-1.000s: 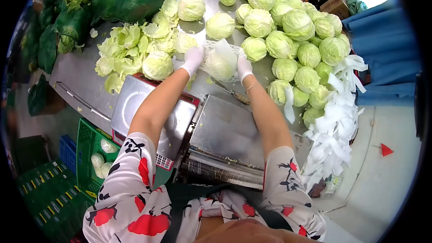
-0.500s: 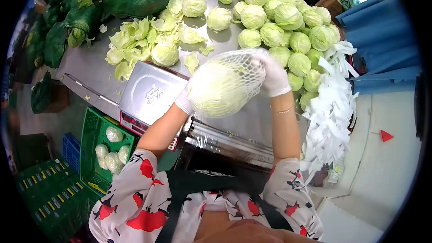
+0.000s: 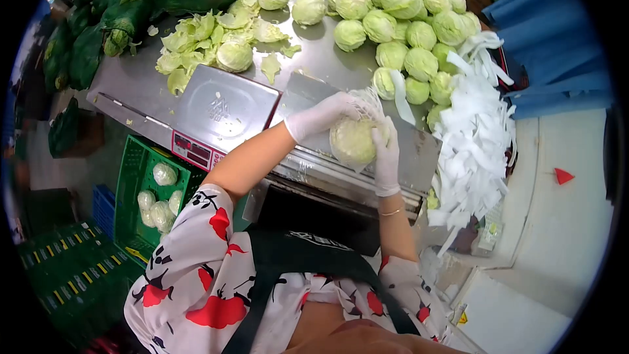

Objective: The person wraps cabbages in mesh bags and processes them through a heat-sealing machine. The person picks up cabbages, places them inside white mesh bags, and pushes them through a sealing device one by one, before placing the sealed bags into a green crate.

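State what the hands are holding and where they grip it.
Both hold one netted cabbage: left hand on its top, at the gathered net; right hand against its side.

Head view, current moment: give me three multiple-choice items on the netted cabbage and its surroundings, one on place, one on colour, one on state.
1. Where is the netted cabbage?
A. On the scale
B. Held in both hands above the metal wrapping machine
C. In the green crate

2. What colour are the gloves on the left hand and right hand?
A. Blue
B. Black
C. White

3. What state is the scale platform in?
A. Bare, with nothing on it
B. Loaded with a cabbage
C. Covered by loose leaves

Answers:
1 B, both gloved hands grip it over the wrapping machine.
2 C, both gloves are plainly white.
3 A, the steel platform shows only its stamped mark; the loose leaves lie on the table behind it.
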`<state>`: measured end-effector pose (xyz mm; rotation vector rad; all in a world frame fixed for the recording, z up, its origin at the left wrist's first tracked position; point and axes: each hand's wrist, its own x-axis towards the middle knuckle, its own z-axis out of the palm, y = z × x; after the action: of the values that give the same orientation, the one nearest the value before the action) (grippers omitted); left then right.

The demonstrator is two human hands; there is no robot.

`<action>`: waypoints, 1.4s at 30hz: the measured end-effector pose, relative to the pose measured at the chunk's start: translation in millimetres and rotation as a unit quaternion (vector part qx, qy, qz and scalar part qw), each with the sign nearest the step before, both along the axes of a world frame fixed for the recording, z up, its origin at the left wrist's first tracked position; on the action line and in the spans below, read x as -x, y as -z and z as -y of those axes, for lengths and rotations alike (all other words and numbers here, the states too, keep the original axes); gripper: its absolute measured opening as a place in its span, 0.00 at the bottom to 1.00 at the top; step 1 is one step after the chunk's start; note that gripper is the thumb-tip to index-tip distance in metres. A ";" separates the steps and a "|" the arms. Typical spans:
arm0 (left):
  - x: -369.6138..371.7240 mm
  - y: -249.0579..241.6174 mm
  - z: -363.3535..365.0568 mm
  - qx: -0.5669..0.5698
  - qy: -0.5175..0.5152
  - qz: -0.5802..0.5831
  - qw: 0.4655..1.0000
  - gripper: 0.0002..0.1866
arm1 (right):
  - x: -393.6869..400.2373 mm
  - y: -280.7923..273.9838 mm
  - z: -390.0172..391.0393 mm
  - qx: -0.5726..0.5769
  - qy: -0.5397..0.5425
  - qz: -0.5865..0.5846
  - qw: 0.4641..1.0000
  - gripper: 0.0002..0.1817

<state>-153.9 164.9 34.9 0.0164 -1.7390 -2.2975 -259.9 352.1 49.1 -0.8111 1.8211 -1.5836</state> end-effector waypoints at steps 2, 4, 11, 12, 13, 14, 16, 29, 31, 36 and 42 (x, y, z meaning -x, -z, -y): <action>9.9 4.8 -1.6 -0.182 0.033 -0.034 0.982 0.26 | -9.2 18.5 -19.4 0.015 0.067 0.049 0.996 0.34; 1.3 -13.8 -2.2 -0.332 -0.091 -0.054 0.937 0.25 | -8.9 28.3 -34.3 0.031 0.054 0.042 0.997 0.34; -145.2 15.5 -43.7 0.472 -0.446 0.200 0.734 0.27 | -9.2 14.1 -92.6 -0.071 0.160 -0.235 0.956 0.32; -160.7 14.4 -56.2 0.517 -0.420 0.243 0.705 0.29 | -14.1 16.0 -111.3 -0.148 0.199 -0.323 0.913 0.31; -175.5 13.6 -70.4 0.557 -0.393 0.287 0.673 0.32 | -19.9 22.1 -132.0 -0.224 0.231 -0.407 0.855 0.30; -184.8 14.5 -80.5 0.593 -0.363 0.331 0.638 0.34 | -27.6 29.1 -148.6 -0.299 0.257 -0.484 0.782 0.30; -185.5 21.6 -93.5 0.658 -0.355 0.352 0.563 0.42 | -44.4 48.6 -160.4 -0.367 0.247 -0.508 0.739 0.28; -180.3 53.9 -95.0 0.450 -0.399 0.319 0.733 0.32 | -12.2 74.5 -168.3 -0.124 0.162 -0.201 0.958 0.11; -181.3 45.5 -91.3 0.347 -0.414 0.296 0.788 0.27 | -7.0 42.2 -173.4 -0.133 0.120 -0.090 0.980 0.13; -189.2 29.8 -95.0 0.547 -0.374 0.325 0.675 0.29 | -1.0 33.1 -179.1 -0.173 0.071 -0.078 0.979 0.11; -175.1 34.9 -98.8 0.516 -0.394 0.350 0.675 0.34 | -4.9 20.0 -170.4 -0.180 0.045 -0.129 0.974 0.12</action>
<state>21.2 263.7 -0.1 1.2627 -2.4000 -0.4816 -255.0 522.6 29.1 -0.7984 2.2744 -1.1864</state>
